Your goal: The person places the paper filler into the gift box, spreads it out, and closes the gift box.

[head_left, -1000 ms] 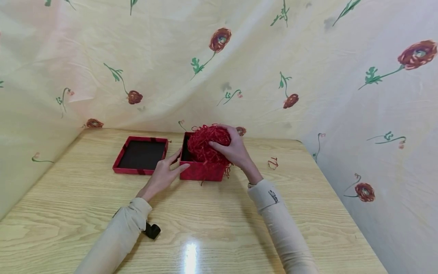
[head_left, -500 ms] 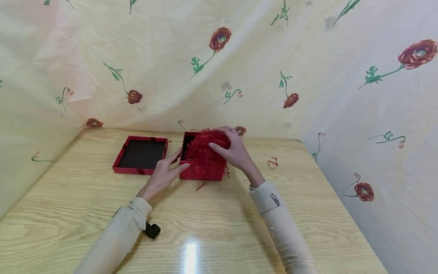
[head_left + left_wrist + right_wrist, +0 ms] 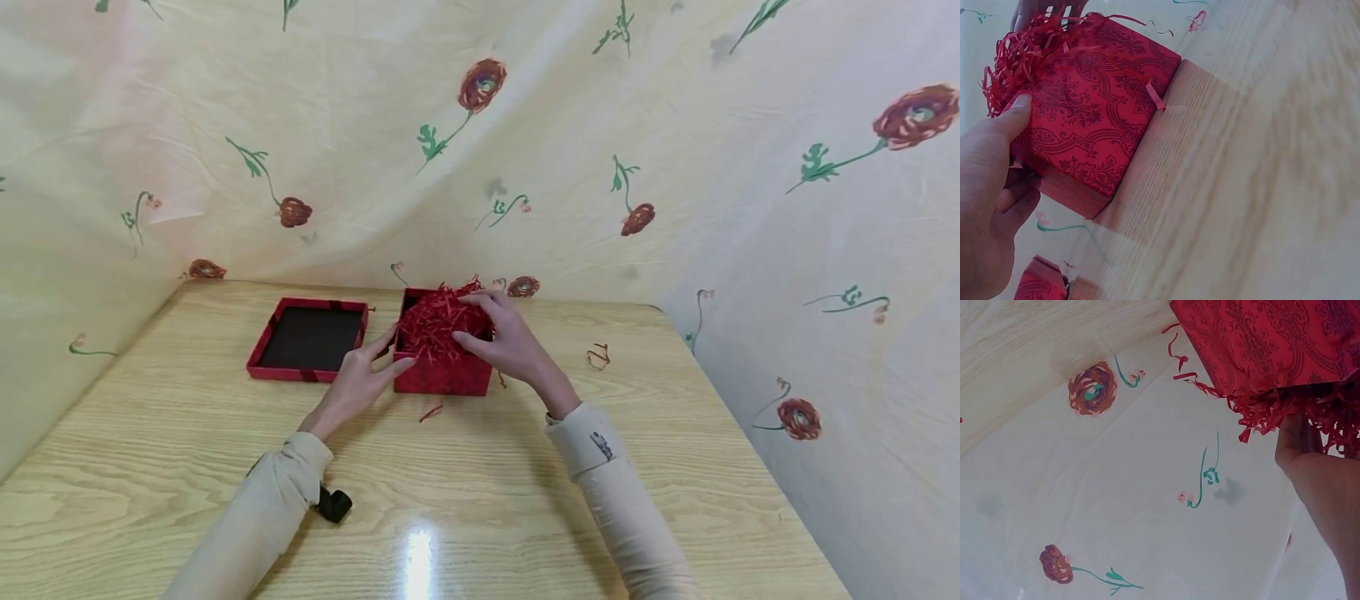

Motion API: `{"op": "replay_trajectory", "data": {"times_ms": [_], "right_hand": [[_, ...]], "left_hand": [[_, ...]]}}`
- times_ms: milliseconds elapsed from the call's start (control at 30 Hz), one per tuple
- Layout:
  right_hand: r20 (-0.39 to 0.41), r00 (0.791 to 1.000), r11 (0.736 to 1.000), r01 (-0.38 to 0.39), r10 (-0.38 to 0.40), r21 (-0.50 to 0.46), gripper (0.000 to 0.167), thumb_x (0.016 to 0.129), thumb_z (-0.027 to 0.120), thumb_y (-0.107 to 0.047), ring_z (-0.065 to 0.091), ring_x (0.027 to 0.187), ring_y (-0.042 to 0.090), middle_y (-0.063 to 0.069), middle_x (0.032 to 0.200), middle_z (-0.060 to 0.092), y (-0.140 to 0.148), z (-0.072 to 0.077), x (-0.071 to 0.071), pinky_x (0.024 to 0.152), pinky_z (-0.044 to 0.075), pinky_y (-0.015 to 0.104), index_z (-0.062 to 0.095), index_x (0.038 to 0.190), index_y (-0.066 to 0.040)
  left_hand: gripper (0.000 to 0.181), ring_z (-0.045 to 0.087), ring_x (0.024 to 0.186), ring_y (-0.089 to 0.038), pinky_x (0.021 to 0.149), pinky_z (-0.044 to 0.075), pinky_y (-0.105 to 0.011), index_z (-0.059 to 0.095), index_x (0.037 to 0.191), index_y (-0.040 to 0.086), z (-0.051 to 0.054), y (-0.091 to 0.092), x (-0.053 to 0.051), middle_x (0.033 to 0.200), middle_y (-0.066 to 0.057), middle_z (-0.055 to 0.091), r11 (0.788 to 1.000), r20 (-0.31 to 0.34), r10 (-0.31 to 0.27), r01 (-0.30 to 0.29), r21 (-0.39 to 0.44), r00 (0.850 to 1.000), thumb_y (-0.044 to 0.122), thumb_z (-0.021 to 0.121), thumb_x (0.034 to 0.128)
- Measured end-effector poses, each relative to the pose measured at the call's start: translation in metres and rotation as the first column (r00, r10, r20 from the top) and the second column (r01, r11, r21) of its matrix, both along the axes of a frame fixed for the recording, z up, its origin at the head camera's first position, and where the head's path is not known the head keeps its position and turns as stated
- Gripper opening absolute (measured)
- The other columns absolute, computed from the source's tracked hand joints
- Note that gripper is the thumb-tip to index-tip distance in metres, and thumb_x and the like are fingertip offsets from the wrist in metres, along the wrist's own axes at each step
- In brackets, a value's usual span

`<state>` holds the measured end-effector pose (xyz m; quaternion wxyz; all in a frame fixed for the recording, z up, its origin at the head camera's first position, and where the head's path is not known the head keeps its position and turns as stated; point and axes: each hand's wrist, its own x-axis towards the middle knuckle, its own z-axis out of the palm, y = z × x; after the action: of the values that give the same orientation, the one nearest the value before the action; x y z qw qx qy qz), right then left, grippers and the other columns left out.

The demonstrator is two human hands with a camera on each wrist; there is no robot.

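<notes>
Fingers half-curled, gripping | left hand: box | right hand: shreds | opens upward, long front crosswise

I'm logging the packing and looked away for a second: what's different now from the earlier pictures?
The red shredded paper has moved down and leftward in the red box, and the right hand has come down with it. A loose strand now lies on the table, apart from the box's front. Unchanged: the left hand at the box's left side, the lid beside it.
</notes>
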<state>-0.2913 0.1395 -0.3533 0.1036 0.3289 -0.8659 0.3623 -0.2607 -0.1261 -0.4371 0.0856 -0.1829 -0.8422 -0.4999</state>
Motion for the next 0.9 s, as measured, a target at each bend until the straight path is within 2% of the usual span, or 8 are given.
{"op": "replay_trajectory", "data": {"times_ms": [100, 167, 267, 400, 467, 600, 667, 900], "right_hand": [[0.002, 1.000, 1.000, 0.012, -0.012, 0.014, 0.051, 0.098, 0.074, -0.020, 0.050, 0.127, 0.029, 0.014, 0.139, 0.051, -0.003, -0.001, 0.000, 0.104, 0.046, 0.050, 0.058, 0.143, -0.003], [0.003, 1.000, 1.000, 0.012, -0.012, 0.019, 0.049, 0.099, 0.073, -0.019, 0.051, 0.127, 0.029, 0.015, 0.140, 0.050, -0.005, -0.002, 0.000, 0.105, 0.046, 0.049, 0.057, 0.143, -0.003], [-0.007, 1.000, 1.000, 0.005, -0.005, 0.030, 0.046, 0.101, 0.070, -0.018, 0.052, 0.126, 0.030, 0.016, 0.140, 0.050, -0.010, -0.003, -0.001, 0.105, 0.046, 0.048, 0.057, 0.143, -0.002], [-0.011, 1.000, 0.998, 0.003, -0.003, 0.064, 0.045, 0.102, 0.067, -0.017, 0.054, 0.125, 0.031, 0.018, 0.140, 0.050, -0.017, -0.005, -0.002, 0.105, 0.046, 0.048, 0.057, 0.143, -0.001], [-0.013, 1.000, 0.996, 0.007, -0.006, 0.087, 0.045, 0.102, 0.067, -0.017, 0.056, 0.124, 0.031, 0.019, 0.140, 0.051, -0.021, -0.006, -0.004, 0.105, 0.047, 0.048, 0.057, 0.143, 0.000], [-0.022, 0.999, 0.989, 0.028, -0.025, 0.144, 0.044, 0.102, 0.067, -0.018, 0.058, 0.122, 0.032, 0.019, 0.140, 0.052, -0.028, -0.009, -0.008, 0.104, 0.048, 0.047, 0.058, 0.142, -0.001], [-0.022, 0.999, 0.984, 0.037, -0.033, 0.175, 0.044, 0.102, 0.067, -0.018, 0.058, 0.121, 0.032, 0.019, 0.140, 0.052, -0.031, -0.009, -0.011, 0.103, 0.049, 0.047, 0.058, 0.141, -0.001], [0.066, 0.996, 0.959, 0.043, -0.064, 0.279, 0.045, 0.103, 0.065, -0.018, 0.056, 0.125, 0.031, 0.018, 0.142, 0.052, -0.039, -0.009, -0.021, 0.106, 0.047, 0.046, 0.056, 0.144, -0.001]], "left_hand": [[0.073, 0.043, 0.141, -0.043, 0.104, 0.045, -0.058, 0.036, 0.160, 0.004, 0.000, 0.001, 0.000, 0.158, -0.024, 0.039, 1.000, -0.004, 0.001, -0.001, 0.000, 1.000, 0.033, 0.068, 0.1022], [0.073, 0.045, 0.139, -0.043, 0.103, 0.046, -0.058, 0.036, 0.160, 0.004, 0.000, 0.001, 0.000, 0.158, -0.024, 0.039, 1.000, -0.002, 0.001, -0.001, 0.002, 1.000, 0.034, 0.068, 0.1021], [0.073, 0.062, 0.114, -0.046, 0.099, 0.047, -0.054, 0.036, 0.160, 0.005, 0.000, 0.001, -0.001, 0.159, -0.023, 0.039, 1.000, -0.001, -0.002, 0.002, 0.004, 1.000, 0.035, 0.068, 0.1023], [0.073, 0.065, 0.101, -0.045, 0.093, 0.047, -0.047, 0.036, 0.160, 0.006, -0.001, 0.000, -0.001, 0.158, -0.023, 0.040, 1.000, -0.002, 0.000, 0.000, 0.006, 1.000, 0.035, 0.068, 0.1024], [0.073, 0.065, 0.096, -0.043, 0.090, 0.048, -0.045, 0.036, 0.160, 0.005, -0.001, 0.000, -0.001, 0.148, -0.026, 0.052, 1.000, 0.002, 0.000, 0.000, 0.003, 1.000, 0.036, 0.067, 0.1029], [0.073, 0.066, 0.104, -0.044, 0.092, 0.050, -0.048, 0.035, 0.160, 0.002, -0.001, -0.001, -0.001, 0.144, -0.028, 0.055, 1.000, 0.001, 0.000, 0.000, -0.007, 1.000, 0.035, 0.066, 0.1035], [0.073, 0.063, 0.117, -0.044, 0.096, 0.050, -0.051, 0.036, 0.160, 0.002, -0.001, -0.001, -0.001, 0.148, -0.027, 0.052, 1.000, 0.006, 0.003, -0.003, -0.002, 1.000, 0.035, 0.067, 0.1030], [0.074, 0.047, 0.138, -0.041, 0.107, 0.043, -0.058, 0.036, 0.160, 0.005, 0.000, -0.001, -0.001, 0.157, -0.022, 0.042, 1.000, 0.010, 0.000, 0.000, 0.004, 1.000, 0.037, 0.068, 0.1022]]}}
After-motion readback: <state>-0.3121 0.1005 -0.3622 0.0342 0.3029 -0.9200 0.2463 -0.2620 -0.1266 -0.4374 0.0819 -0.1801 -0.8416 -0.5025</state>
